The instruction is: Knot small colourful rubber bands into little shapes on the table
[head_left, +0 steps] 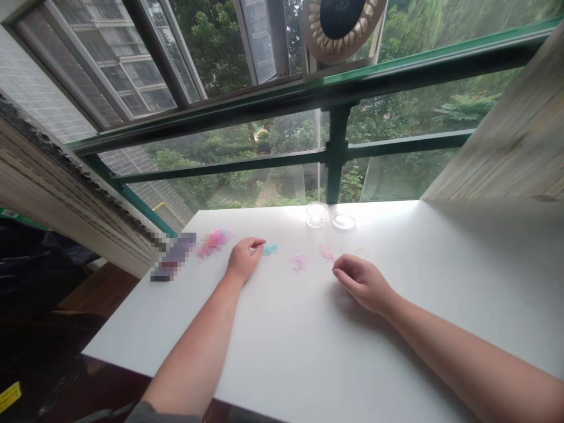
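Note:
Small thin loops that look like rubber bands lie sorted by colour on the white table. My left hand (247, 258) has its thumb and fingers drawn together at the edge of the teal rubber bands (270, 249); whatever is between the fingertips is too small to tell. Beside it on the left is a mixed heap of rubber bands (214, 242), mostly pink with some orange and purple. My right hand (363, 282) is curled close to the pink rubber bands (326, 253), its fingertips together and their contents hidden. Pale pink rubber bands (299, 262) lie between the hands, and pale yellow ones (362, 251) beyond the right.
A clear round container (316, 215) stands at the table's back edge, with a clear lid (343, 221) lying beside it. A blurred dark packet (174, 257) lies at the left edge. Behind the white table (282, 329) is a green-framed window (337, 153).

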A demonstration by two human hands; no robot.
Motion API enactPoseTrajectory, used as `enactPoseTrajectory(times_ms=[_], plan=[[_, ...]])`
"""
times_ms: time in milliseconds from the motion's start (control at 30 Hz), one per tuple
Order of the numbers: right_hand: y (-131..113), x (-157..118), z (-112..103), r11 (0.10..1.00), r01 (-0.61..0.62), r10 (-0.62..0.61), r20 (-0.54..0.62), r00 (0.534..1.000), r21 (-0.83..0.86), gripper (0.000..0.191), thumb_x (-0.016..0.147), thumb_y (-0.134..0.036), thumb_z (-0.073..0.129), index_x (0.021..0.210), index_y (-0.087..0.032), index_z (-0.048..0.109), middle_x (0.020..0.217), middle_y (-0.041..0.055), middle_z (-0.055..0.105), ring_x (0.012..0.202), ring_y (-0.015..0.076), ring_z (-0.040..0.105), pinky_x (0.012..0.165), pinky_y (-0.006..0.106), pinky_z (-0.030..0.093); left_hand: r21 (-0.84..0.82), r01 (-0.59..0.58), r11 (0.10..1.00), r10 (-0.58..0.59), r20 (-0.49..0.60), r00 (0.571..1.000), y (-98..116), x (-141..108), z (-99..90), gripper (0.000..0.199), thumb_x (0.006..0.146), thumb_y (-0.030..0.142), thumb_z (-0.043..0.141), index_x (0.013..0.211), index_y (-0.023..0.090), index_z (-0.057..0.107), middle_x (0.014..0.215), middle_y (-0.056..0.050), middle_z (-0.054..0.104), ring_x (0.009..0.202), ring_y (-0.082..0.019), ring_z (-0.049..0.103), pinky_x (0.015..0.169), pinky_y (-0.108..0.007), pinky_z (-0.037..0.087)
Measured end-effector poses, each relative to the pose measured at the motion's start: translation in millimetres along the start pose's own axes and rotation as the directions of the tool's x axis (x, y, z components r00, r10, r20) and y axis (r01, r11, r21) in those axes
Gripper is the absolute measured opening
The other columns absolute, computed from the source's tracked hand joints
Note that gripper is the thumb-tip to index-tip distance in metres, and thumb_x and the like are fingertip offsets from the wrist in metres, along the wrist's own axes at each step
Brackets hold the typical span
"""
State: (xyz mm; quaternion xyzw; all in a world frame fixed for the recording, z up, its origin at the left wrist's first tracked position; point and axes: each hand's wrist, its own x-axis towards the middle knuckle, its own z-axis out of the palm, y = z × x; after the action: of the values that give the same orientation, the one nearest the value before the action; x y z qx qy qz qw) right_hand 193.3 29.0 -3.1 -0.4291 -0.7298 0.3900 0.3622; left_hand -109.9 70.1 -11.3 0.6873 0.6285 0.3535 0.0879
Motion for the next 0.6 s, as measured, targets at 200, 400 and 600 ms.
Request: enactPoseTrajectory(times_ms=[200, 400, 600], plan=[[-1.2, -0.5, 0.0, 1.000, 0.004, -0.004, -0.008, 1.000, 0.007, 0.011, 0.081, -0.026, 0.049, 0.073, -0.018, 0.051, 0.060, -0.0019, 0.049, 0.054, 0.0114, 0.044, 0.052, 0.025, 0.036, -0.054, 0.085, 0.995, -0.086, -0.003, 0.996, -0.1, -0.6, -4.0, 0.024, 0.082, 0.026, 0.048, 0.096, 0.019, 0.066, 0.089, -0.003, 0.071, 0.077, -0.016, 0.063, 0.078, -0.030, 0.049], [-0.1, -0.7, 0.2, 1.000, 0.006, -0.006, -0.010, 1.000, 0.005, 0.011, 0.081, -0.026, 0.049, 0.073, -0.018, 0.051, 0.061, -0.0021, 0.049, 0.056, 0.0115, 0.044, 0.053, 0.024, 0.036, -0.074, 0.097, 0.993, -0.099, -0.030, 0.995, -3.4, -0.4, -5.7, 0.025, 0.083, 0.027, 0.045, 0.097, 0.019, 0.065, 0.093, -0.003, 0.071, 0.086, -0.017, 0.063, 0.078, -0.029, 0.048], [-0.5, -0.4, -0.1, 1.000, 0.009, -0.009, -0.008, 1.000, 0.004, 0.011, 0.081, -0.026, 0.049, 0.073, -0.019, 0.051, 0.061, -0.0022, 0.049, 0.056, 0.0117, 0.044, 0.054, 0.025, 0.037, -0.078, 0.091, 0.993, -0.094, -0.034, 0.995, -5.5, -0.6, -4.5, 0.025, 0.083, 0.025, 0.045, 0.098, 0.019, 0.065, 0.097, -0.004, 0.070, 0.089, -0.017, 0.063, 0.078, -0.029, 0.049]])
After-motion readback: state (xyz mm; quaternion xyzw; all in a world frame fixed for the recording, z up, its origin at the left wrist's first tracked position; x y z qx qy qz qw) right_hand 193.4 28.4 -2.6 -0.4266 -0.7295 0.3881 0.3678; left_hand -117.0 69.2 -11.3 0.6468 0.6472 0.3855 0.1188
